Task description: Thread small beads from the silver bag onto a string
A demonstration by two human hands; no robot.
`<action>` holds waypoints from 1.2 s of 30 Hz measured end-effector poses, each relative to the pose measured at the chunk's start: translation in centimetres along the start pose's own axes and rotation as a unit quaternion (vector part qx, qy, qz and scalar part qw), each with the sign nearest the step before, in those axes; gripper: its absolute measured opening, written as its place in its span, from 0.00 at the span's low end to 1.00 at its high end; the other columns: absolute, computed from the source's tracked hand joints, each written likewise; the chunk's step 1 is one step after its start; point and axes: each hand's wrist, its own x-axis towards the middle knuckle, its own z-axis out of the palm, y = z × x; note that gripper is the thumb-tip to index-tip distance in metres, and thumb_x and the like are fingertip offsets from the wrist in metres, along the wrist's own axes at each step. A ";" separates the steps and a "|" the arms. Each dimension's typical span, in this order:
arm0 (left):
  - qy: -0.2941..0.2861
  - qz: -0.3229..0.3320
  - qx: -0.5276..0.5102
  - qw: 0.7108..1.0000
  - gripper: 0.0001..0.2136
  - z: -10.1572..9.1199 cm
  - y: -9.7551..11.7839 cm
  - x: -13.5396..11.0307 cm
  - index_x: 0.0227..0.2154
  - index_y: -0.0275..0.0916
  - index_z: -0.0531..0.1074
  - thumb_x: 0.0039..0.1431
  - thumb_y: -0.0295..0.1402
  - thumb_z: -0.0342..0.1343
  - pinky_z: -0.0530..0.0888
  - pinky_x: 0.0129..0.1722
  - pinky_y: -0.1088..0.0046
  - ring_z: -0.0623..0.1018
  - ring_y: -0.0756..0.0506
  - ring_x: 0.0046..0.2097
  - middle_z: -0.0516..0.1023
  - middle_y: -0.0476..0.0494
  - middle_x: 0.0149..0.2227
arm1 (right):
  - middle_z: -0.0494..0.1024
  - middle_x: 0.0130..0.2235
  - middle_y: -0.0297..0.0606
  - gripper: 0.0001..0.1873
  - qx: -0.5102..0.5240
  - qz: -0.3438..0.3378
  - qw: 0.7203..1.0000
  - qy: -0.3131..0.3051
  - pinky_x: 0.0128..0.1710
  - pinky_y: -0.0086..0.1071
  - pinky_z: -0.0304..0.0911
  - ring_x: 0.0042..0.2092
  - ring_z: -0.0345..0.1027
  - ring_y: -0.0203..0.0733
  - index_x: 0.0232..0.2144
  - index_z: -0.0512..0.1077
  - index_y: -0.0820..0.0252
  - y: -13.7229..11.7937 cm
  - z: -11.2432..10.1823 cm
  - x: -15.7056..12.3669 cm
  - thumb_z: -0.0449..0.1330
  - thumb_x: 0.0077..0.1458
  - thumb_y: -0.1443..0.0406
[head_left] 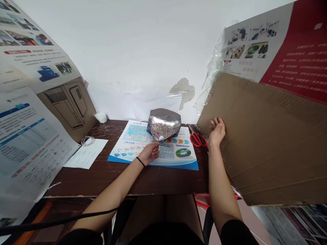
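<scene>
Big cardboard sheet [268, 143] leans in on the right, R hand [217, 132] spread open against its edge, fingers apart. Dark wood table [76, 178] carries a blue-printed leaflet [125, 148], w/ a silver foil pouch [163, 117] sitting on its far half; clear window shows lots of tiny multicolour bits [162, 131]. L hand [149, 153] pinches the pouch's low corner. Pouch looks light but soft & slippery, contents prob. shifting — flat edge seems a safer hold than the bulge. Red-handled scissors [198, 140] lie just left of R hand, limiting room that side. Table's front edge runs near the leaflet — not much margin.
</scene>
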 end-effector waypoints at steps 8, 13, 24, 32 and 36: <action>0.027 0.057 0.088 0.994 0.10 0.2 -0.7 -0.1 0.27 0.37 0.61 0.55 0.37 0.53 0.49 0.15 0.83 0.52 0.58 0.14 0.52 0.60 0.15 | 0.69 0.54 0.48 0.26 0.012 0.024 1.000 0.013 0.37 0.33 0.67 0.45 0.71 0.38 0.52 0.62 0.59 -0.6 0.4 -0.6 0.45 0.56 0.53; 0.044 0.230 0.322 0.917 0.11 1.7 -0.3 -0.3 0.24 0.38 0.65 0.55 0.40 0.51 0.62 0.22 0.78 0.64 0.53 0.21 0.63 0.52 0.19 | 0.75 0.45 0.45 0.23 -0.061 0.032 0.998 0.017 0.37 0.34 0.67 0.35 0.71 0.36 0.47 0.65 0.61 -1.2 1.9 -3.2 0.49 0.54 0.53; 0.078 0.390 0.620 0.676 0.09 3.8 2.3 3.3 0.22 0.38 0.67 0.56 0.30 0.48 0.63 0.35 0.69 0.68 0.46 0.33 0.67 0.43 0.29 | 0.78 0.35 0.35 0.19 0.046 0.134 0.874 -0.464 0.41 0.37 0.68 0.38 0.73 0.40 0.41 0.68 0.56 -2.4 6.2 -12.4 0.60 0.47 0.55; 0.053 0.367 0.660 0.653 0.12 3.9 3.2 6.0 0.19 0.39 0.63 0.57 0.33 0.46 0.63 0.36 0.68 0.69 0.44 0.32 0.67 0.42 0.29 | 0.75 0.23 0.30 0.08 -0.044 0.125 0.898 -0.419 0.31 0.33 0.66 0.26 0.69 0.37 0.30 0.70 0.57 -1.7 5.9 -11.0 0.57 0.47 0.60; 0.062 0.292 0.693 0.656 0.06 3.3 3.7 8.2 0.26 0.38 0.69 0.54 0.28 0.48 0.64 0.39 0.63 0.71 0.40 0.37 0.70 0.38 0.31 | 0.74 0.21 0.31 0.08 -0.098 0.093 0.922 -0.364 0.26 0.31 0.62 0.24 0.66 0.36 0.25 0.69 0.57 -1.0 5.8 -10.6 0.56 0.48 0.59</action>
